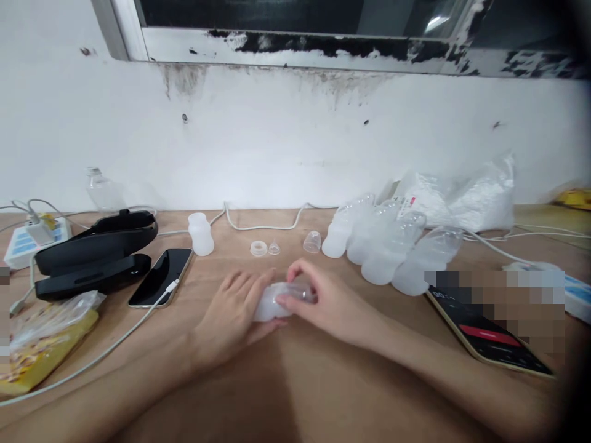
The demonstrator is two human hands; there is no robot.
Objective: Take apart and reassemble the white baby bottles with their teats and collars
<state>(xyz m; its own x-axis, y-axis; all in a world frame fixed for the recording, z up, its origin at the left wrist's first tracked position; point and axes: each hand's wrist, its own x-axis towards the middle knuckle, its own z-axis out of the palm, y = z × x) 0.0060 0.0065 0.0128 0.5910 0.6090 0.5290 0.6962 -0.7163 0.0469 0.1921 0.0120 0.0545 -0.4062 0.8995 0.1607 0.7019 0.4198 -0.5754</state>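
Between my two hands lies a translucent baby bottle [268, 304], tipped on its side just over the table. My left hand [240, 304] wraps round its base end. The fingers and thumb of my right hand [325, 298] close on its clear top end. Beyond my hands stand a clear ring [258, 248], a small clear nipple [274, 247] and a clear dome cap [312, 242]. An uncapped white bottle body [201, 234] stands upright to their left. Several capped bottles [381, 264] lie tilted in a row on the right.
Left are a phone [161, 277] with a cable, a black headset-like device [96, 252], a snack bag [50, 338], a power strip [37, 240] and a clear bottle [104, 191]. Right are another phone [489, 335] and a white plastic bag [462, 197]. A white wall [277, 147] rises behind the table.
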